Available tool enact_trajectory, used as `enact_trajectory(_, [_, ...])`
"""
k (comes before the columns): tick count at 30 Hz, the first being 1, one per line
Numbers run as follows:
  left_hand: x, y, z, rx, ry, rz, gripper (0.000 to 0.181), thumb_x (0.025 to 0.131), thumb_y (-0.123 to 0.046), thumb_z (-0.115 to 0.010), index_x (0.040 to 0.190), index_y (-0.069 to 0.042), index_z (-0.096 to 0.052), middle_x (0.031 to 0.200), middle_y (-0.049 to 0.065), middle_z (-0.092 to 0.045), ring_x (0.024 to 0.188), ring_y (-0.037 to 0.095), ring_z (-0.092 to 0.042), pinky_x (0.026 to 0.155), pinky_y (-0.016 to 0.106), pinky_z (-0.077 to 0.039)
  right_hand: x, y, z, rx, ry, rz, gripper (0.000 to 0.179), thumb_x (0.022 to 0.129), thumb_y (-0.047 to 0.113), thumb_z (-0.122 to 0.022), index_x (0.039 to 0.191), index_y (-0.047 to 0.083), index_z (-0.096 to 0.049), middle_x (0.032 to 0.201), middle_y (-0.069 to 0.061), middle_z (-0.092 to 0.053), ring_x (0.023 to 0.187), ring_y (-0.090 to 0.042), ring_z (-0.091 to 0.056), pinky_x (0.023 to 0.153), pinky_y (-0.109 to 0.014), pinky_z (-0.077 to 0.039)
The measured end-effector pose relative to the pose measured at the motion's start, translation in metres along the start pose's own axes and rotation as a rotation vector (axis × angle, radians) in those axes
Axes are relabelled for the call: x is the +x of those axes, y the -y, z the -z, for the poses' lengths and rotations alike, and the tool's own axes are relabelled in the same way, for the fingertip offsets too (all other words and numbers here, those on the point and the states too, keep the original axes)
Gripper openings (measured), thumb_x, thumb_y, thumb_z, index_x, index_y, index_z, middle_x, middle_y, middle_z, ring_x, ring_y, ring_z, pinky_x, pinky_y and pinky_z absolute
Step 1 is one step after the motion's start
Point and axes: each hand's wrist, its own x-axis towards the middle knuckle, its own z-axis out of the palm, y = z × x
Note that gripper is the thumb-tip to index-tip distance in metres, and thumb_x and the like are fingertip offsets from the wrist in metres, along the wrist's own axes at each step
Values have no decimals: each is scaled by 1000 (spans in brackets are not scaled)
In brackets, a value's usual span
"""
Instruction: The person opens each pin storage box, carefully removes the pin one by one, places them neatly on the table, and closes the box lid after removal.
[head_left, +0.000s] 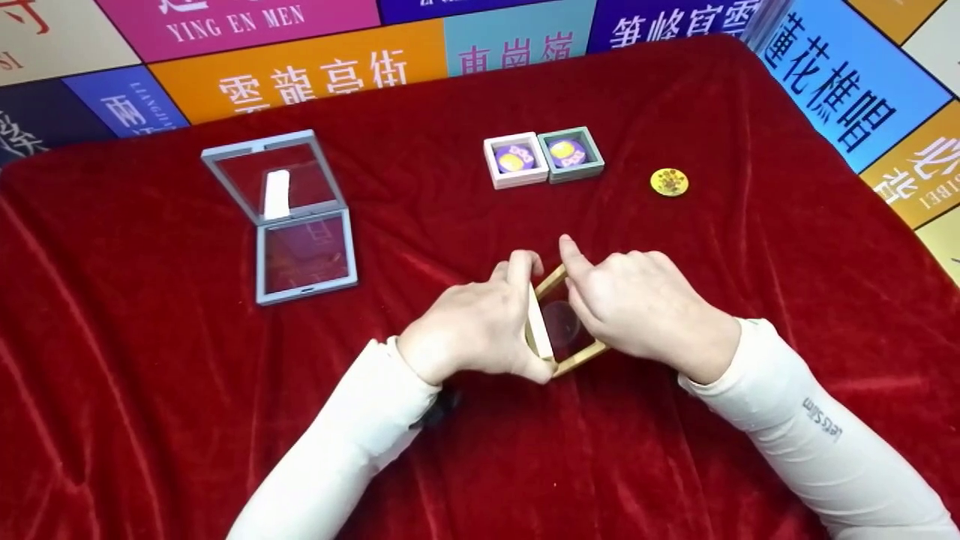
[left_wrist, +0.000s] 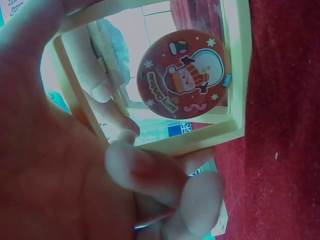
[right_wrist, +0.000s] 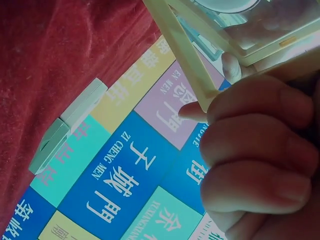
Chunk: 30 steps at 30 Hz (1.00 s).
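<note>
Both hands hold a small cream-yellow hinged display frame (head_left: 539,330) with clear film windows, its two halves partly spread apart. In the left wrist view a round red badge (left_wrist: 182,75) with a snowman picture shows against the film, inside the frame's rim (left_wrist: 190,142). My left hand (head_left: 476,326) grips the left half, thumb at the near corner and fingers at the far end. My right hand (head_left: 637,304) holds the right half, index finger stretched along the far corner. Its other fingers (right_wrist: 260,145) are curled beside the frame's edge (right_wrist: 190,60) in the right wrist view.
A larger blue-grey frame (head_left: 307,291) stands unfolded at the left, a white strip in its raised half. Toward the back, a white box frame (head_left: 520,180) and a green one (head_left: 577,175) hold purple badges. A yellow badge (head_left: 669,182) lies to their right on the red cloth (head_left: 420,202).
</note>
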Motion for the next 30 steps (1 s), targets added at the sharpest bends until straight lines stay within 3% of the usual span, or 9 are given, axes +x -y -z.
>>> enact_trajectory(12, [0, 2, -1, -24, 5, 6, 94, 57, -48, -78, 129, -19, -25, 110, 1, -50, 75, 19, -60, 74, 34, -51, -3, -1, -1, -84, -30, 26, 46, 85, 15, -53, 127, -4, -56, 42, -4, -41, 35, -20, -33, 34, -35, -28])
enact_trajectory(30, [0, 3, 1, -48, 7, -3, 94, 58, -47, -79, 129, -19, -25, 107, 0, -50, 74, 18, -60, 75, 34, -51, -5, -7, 5, -112, 105, 17, 50, 88, 19, -53, 129, -10, -51, 44, -3, -41, 39, -21, -37, 36, -35, -31])
